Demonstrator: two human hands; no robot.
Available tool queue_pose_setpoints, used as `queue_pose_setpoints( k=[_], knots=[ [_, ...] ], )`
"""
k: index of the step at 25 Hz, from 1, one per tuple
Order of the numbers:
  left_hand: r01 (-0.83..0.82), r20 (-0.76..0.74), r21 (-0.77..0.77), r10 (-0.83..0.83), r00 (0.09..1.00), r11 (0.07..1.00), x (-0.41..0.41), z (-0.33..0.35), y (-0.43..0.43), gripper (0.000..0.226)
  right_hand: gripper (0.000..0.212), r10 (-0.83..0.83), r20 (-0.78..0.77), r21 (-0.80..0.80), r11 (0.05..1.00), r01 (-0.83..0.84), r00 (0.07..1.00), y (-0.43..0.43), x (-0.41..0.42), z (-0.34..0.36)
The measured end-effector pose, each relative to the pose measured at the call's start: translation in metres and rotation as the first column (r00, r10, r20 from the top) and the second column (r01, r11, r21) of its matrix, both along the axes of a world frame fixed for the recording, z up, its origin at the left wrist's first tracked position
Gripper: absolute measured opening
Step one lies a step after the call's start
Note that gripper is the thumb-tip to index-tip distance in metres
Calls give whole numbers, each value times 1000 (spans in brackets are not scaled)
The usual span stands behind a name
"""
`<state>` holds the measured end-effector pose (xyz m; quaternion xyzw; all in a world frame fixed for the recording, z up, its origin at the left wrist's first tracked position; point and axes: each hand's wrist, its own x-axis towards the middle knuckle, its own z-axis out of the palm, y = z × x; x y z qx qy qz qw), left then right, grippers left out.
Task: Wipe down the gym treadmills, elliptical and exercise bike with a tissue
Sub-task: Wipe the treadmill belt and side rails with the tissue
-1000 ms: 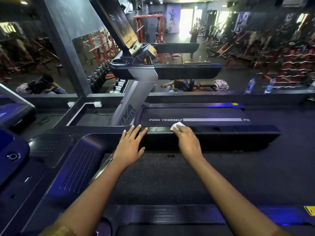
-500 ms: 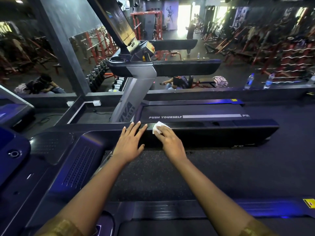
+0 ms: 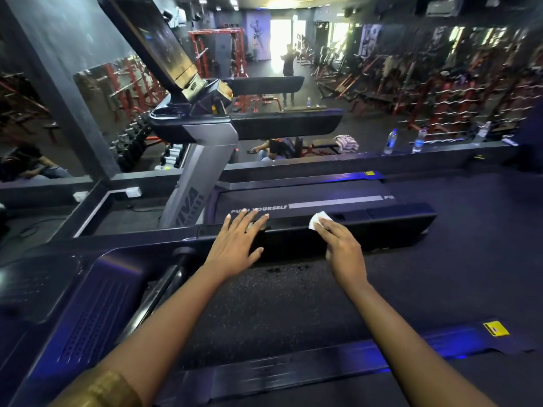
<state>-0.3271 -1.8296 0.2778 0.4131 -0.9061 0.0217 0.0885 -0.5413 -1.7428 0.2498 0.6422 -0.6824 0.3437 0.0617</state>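
Rightward along the black padded treadmill handrail [image 3: 396, 221] slid the small white tissue [image 3: 318, 219], pinned under straight fingers of the right hand [image 3: 342, 248]; flimsy, tearable, so press flat; left hand [image 3: 235, 245] rests splayed beside it.

A black rail [image 3: 382, 227] runs level across the middle, its top face glossy. A small white tissue [image 3: 318, 219] lies on that top face, pressed down under the fingers of the right grip [image 3: 342, 248]. The left grip [image 3: 235, 245] rests flat on the same rail further left, fingers straight and spread, well apart from the tissue. Beyond the rail, the dark floor [image 3: 484, 215] carries a treadmill [image 3: 323, 198] (its belt reads PUSH YOURSELF). Behind the treadmill runs a grey ledge [image 3: 323, 164], with two clear water bottles [image 3: 390, 141] standing upright near each other toward its right end
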Motion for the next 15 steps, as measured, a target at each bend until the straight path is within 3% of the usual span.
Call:
queue_pose_setpoints(
  k=[2,6,15],
  knots=[
    [7,35,24,-8,999,1000,-12,-2,-8,75,59,30,12,-3,1000,-30,999,-16,21,10],
    [2,89,-41,2,996,999,-11,-16,-11,81,44,106,75,160,980,-117,992,-37,50,12],
    [65,1,-81,-65,998,995,-10,-22,-13,86,63,-185,-61,201,960,194,981,-5,-42,13]
  ],
)
